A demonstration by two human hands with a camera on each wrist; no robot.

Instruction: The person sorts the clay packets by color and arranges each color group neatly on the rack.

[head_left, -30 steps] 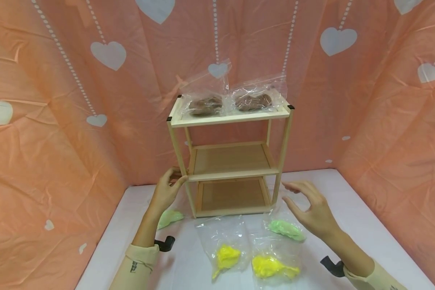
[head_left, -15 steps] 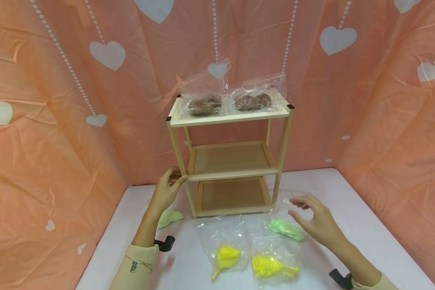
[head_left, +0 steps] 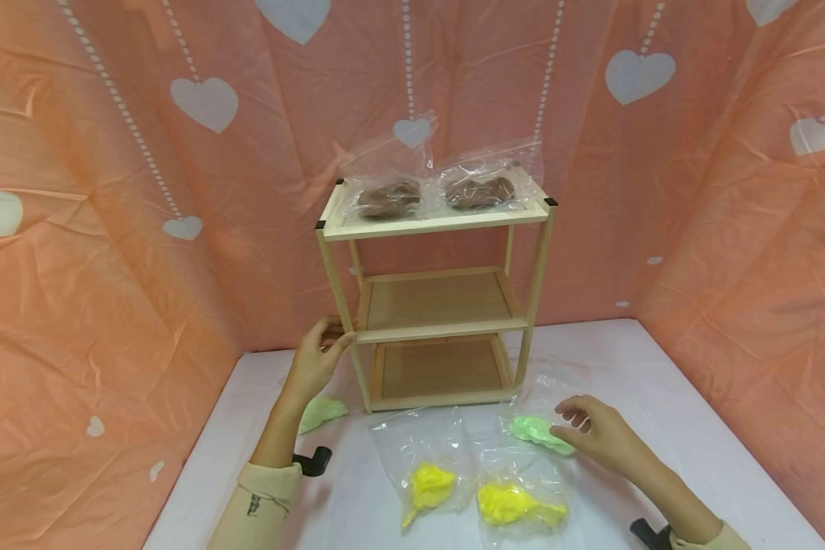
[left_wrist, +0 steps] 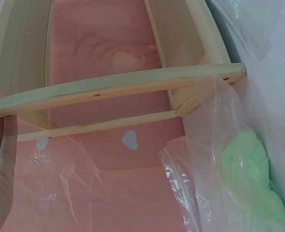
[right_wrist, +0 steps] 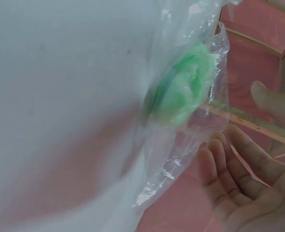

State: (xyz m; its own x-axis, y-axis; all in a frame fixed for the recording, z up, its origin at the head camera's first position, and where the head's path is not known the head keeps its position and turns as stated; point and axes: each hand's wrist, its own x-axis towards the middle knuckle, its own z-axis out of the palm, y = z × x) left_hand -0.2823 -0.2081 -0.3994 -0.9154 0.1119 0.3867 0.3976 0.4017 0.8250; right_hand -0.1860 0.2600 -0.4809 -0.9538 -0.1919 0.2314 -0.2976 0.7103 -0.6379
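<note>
While the left hand (head_left: pixel 312 363) gripped the near left post (head_left: pixel 334 283) of the wooden rack (head_left: pixel 440 334), level with its middle shelf (head_left: pixel 443 302), the right hand (head_left: pixel 601 435) hovered low at the right, thumb apart from its loosely bent fingers. Just beside those fingertips was the right green bag (head_left: pixel 538 432), clear plastic with a pale green lump inside, lying on the white table (head_left: pixel 619 359) near the rack's right side; I couldn't tell whether the fingers touched it. The left green bag (head_left: pixel 323 412) lay by the rack's left side. Nearer, in front of the rack, the left yellow bag (head_left: pixel 431 486) lay next to the right yellow bag (head_left: pixel 512 504). Up on the top shelf (head_left: pixel 436 226), the left brown bag (head_left: pixel 389 200) sat beside the right brown bag (head_left: pixel 480 193), and heart-printed cloth (head_left: pixel 179 305) hung behind and at both sides.
</note>
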